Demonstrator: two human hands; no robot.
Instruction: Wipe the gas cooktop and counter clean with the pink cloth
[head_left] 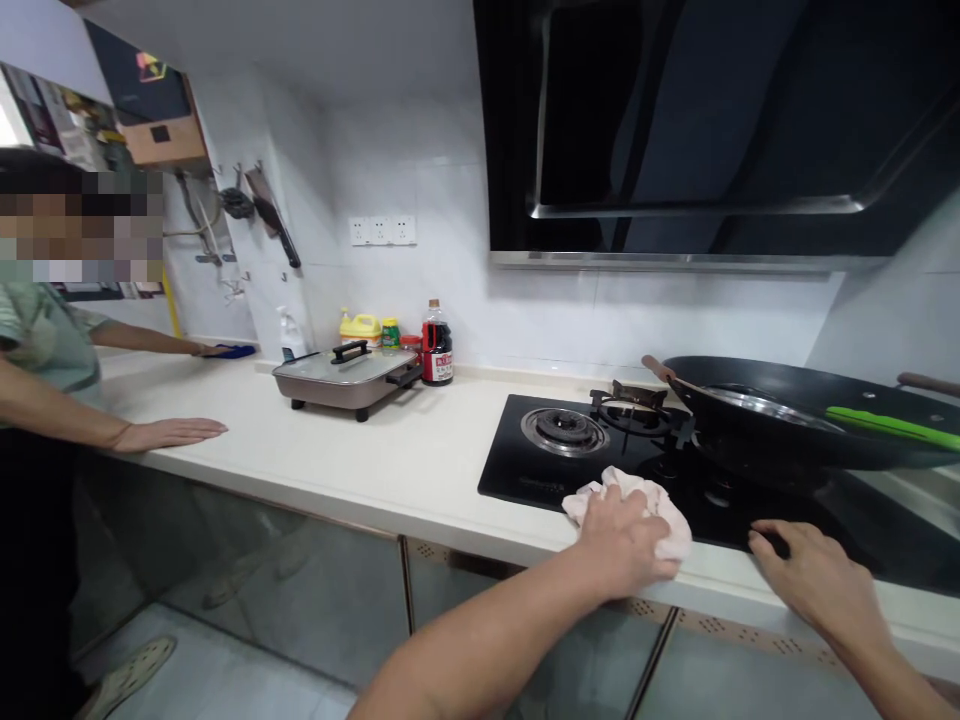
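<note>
My left hand (621, 532) is closed over a crumpled pale pink cloth (666, 505), pressing it on the front edge of the black gas hob (525, 465). To the right, my right hand (814, 575) rests on the hob's front edge with nothing in it, its thumb apart from slightly bent fingers. Behind the cloth lies the bare left burner (564, 432). A pan support (634, 410) is set off toward the back of the hob. On the right burner sits a large black wok (750, 430), with a bright green strip-like utensil (892, 425) lying across it.
An electric pan with a glass lid (341, 375) stands on the white counter (375, 465). Behind it are a soy sauce bottle (437, 345) and cleaning bottles. At left, another person (45, 340) leans on the counter with a blue cloth (232, 351). A range hood (690, 130) overhangs the hob.
</note>
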